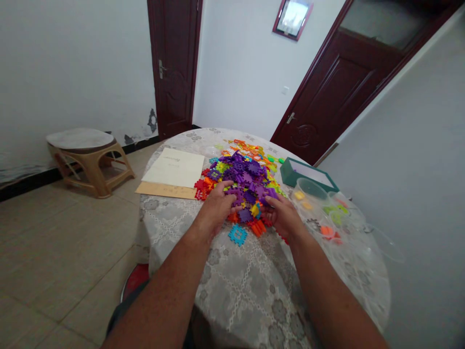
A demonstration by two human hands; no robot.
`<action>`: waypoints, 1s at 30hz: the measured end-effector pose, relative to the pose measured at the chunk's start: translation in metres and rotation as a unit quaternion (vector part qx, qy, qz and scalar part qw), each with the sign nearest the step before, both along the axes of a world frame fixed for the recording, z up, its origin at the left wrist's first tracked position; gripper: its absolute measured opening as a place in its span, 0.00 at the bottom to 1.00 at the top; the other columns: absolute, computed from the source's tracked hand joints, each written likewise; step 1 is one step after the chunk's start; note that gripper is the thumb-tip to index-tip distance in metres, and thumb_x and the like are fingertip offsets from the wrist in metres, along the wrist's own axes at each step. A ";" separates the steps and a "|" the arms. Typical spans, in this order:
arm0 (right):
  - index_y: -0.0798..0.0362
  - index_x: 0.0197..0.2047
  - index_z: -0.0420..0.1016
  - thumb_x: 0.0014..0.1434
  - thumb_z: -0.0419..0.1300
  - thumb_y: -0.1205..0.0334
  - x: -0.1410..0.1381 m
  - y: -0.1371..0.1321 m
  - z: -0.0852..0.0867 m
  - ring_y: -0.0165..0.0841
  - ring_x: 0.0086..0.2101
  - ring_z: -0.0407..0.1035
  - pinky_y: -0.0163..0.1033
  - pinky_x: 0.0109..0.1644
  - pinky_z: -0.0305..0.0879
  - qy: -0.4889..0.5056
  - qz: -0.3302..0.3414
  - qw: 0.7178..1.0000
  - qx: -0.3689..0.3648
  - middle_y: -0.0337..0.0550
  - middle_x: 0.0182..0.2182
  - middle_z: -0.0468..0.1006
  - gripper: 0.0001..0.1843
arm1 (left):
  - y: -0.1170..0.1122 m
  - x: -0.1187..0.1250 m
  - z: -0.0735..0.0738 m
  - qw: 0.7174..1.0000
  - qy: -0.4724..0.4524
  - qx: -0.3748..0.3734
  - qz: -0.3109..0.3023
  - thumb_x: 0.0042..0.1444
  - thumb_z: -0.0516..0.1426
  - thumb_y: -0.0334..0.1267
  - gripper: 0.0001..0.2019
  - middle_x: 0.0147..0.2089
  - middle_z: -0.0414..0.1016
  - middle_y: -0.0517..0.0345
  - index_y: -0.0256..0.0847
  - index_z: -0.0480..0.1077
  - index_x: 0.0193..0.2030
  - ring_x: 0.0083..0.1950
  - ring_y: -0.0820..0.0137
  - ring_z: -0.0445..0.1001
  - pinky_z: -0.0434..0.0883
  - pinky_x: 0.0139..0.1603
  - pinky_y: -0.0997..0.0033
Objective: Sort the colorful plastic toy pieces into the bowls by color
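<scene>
A heap of coloured interlocking plastic tiles (242,172), mostly purple on top with orange, red, green and yellow around, lies on a round table under a grey patterned cloth (247,286). My left hand (218,206) rests on the near left side of the heap, fingers curled over purple and red pieces. My right hand (282,213) is at the near right side, fingers bent among purple and orange pieces. Whether either hand grips a piece is hidden. A single blue tile (238,234) lies apart, just in front of the heap between my wrists.
Several clear plastic tubs (319,203) with a few sorted pieces stand to the right. A green box (307,173) sits behind them. A cream paper on a brown envelope (174,172) lies left of the heap. A wooden stool (89,155) and two dark doors stand beyond.
</scene>
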State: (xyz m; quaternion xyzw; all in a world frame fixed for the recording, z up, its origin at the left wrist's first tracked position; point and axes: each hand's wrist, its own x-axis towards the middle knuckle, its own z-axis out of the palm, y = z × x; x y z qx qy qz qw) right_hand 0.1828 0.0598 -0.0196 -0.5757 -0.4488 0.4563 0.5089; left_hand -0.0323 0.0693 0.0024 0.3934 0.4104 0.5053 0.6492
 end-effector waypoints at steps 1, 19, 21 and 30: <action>0.48 0.47 0.73 0.55 0.70 0.51 -0.003 -0.004 0.003 0.33 0.30 0.74 0.38 0.34 0.72 0.071 0.015 0.997 -0.014 0.41 0.36 0.80 0.19 | -0.002 0.003 0.000 1.000 0.004 -0.005 -0.010 0.54 0.57 0.24 0.28 0.58 0.75 0.44 0.41 0.69 0.63 0.51 0.62 0.80 0.84 0.46 0.63; 0.47 0.60 0.75 0.61 0.63 0.59 -0.026 -0.024 0.006 0.35 0.40 0.76 0.40 0.43 0.74 -0.210 0.089 0.970 0.083 0.41 0.45 0.81 0.23 | -0.013 0.021 -0.030 0.932 0.266 0.220 -0.109 0.63 0.52 0.31 0.32 0.75 0.67 0.44 0.39 0.62 0.75 0.73 0.57 0.69 0.65 0.74 0.53; 0.48 0.53 0.77 0.61 0.63 0.58 -0.020 -0.026 0.013 0.34 0.36 0.75 0.38 0.37 0.73 -0.245 0.092 0.962 0.072 0.40 0.40 0.80 0.16 | -0.018 0.025 -0.029 0.927 0.274 0.232 -0.110 0.64 0.52 0.32 0.32 0.76 0.65 0.43 0.38 0.60 0.76 0.75 0.57 0.66 0.61 0.77 0.52; 0.50 0.54 0.71 0.62 0.65 0.51 0.022 -0.042 0.042 0.26 0.17 0.63 0.30 0.17 0.59 -0.146 0.181 0.972 -0.039 0.31 0.26 0.74 0.20 | -0.037 0.044 -0.023 0.960 0.092 0.116 -0.238 0.68 0.56 0.44 0.37 0.71 0.70 0.39 0.48 0.49 0.81 0.53 0.56 0.84 0.83 0.48 0.54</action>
